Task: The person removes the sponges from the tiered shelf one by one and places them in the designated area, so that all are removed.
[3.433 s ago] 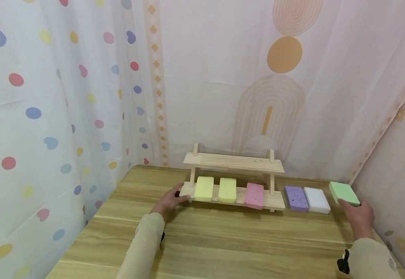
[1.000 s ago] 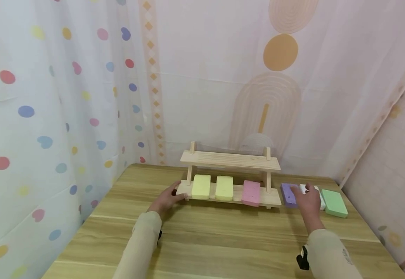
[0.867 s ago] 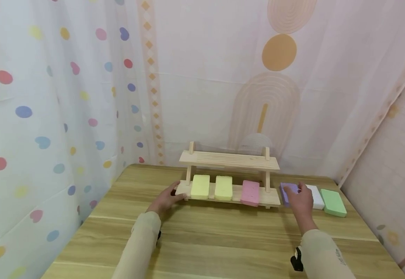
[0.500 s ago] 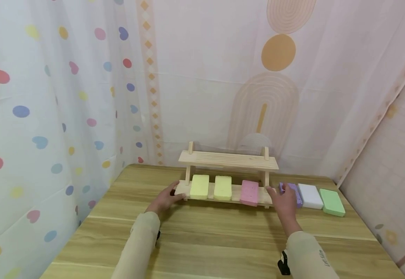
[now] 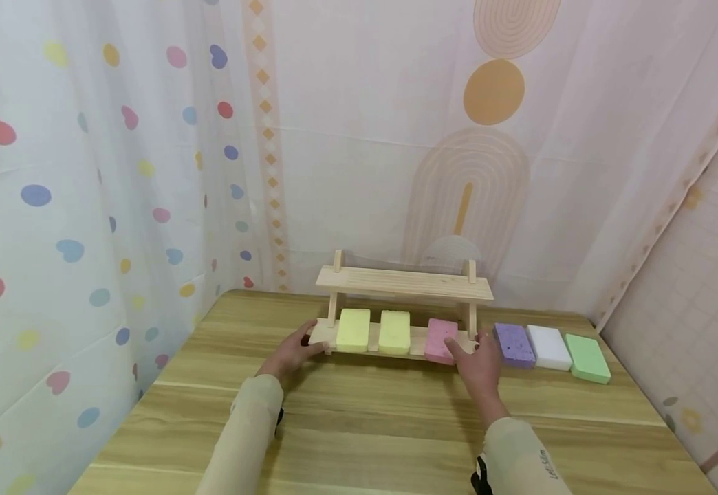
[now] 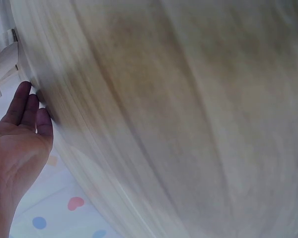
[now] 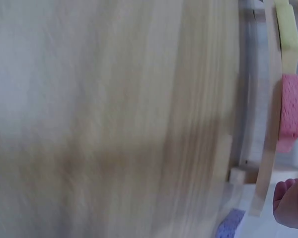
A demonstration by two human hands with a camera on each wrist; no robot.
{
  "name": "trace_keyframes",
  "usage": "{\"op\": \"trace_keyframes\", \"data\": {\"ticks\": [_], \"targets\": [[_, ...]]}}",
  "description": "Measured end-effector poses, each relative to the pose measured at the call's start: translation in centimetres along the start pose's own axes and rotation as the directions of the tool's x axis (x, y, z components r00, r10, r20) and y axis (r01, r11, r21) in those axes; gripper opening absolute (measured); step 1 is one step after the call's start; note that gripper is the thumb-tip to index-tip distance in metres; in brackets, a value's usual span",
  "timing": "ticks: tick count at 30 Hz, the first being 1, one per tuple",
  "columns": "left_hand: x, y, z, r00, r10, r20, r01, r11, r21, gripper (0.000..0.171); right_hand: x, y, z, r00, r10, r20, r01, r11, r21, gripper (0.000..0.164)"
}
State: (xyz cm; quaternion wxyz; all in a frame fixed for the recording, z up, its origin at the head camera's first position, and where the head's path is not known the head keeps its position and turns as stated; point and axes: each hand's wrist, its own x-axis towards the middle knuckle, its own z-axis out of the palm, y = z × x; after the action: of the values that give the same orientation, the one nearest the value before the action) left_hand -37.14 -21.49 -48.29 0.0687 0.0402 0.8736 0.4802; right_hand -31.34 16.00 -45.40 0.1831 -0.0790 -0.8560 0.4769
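Observation:
A two-tier wooden rack stands at the back of the table. Two yellow sponges and a pink sponge lie along its lower tier. My left hand is at the left end of that tier, thumb toward the front; in the left wrist view its fingers are extended close to the tabletop. At the other end is my right hand, spread thumb overlapping the pink sponge's right edge in the head view. In the right wrist view the pink sponge is apart from the visible fingers.
Right of the rack, a purple sponge, a white sponge and a green sponge lie in a row on the wooden table. Patterned curtains hang behind and beside the table.
The green sponge, earlier in my right hand, now lies beside the white one. My right hand has moved left across the row to the rack's right end. My left hand stays put.

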Motion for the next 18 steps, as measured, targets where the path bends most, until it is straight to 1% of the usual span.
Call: {"op": "trace_keyframes", "data": {"ticks": [5,12,18], "targets": [[-0.2,0.2,0.0,1.0,0.018,-0.002,-0.018,1.0,0.024,0.083,-0.9,-0.1,1.5,1.0,0.018,-0.024,-0.018,1.0,-0.005,0.084],[0.0,0.0,-0.1,1.0,0.01,0.002,-0.01,1.0,-0.003,0.081,-2.0,-0.7,3.2,0.998,0.049,-0.047,-0.05,0.998,-0.037,0.095],[0.0,0.0,-0.1,1.0,0.008,0.003,-0.008,1.0,0.012,0.081,-2.6,-1.0,4.1,0.994,0.082,-0.066,-0.087,0.993,-0.077,0.097]]}}
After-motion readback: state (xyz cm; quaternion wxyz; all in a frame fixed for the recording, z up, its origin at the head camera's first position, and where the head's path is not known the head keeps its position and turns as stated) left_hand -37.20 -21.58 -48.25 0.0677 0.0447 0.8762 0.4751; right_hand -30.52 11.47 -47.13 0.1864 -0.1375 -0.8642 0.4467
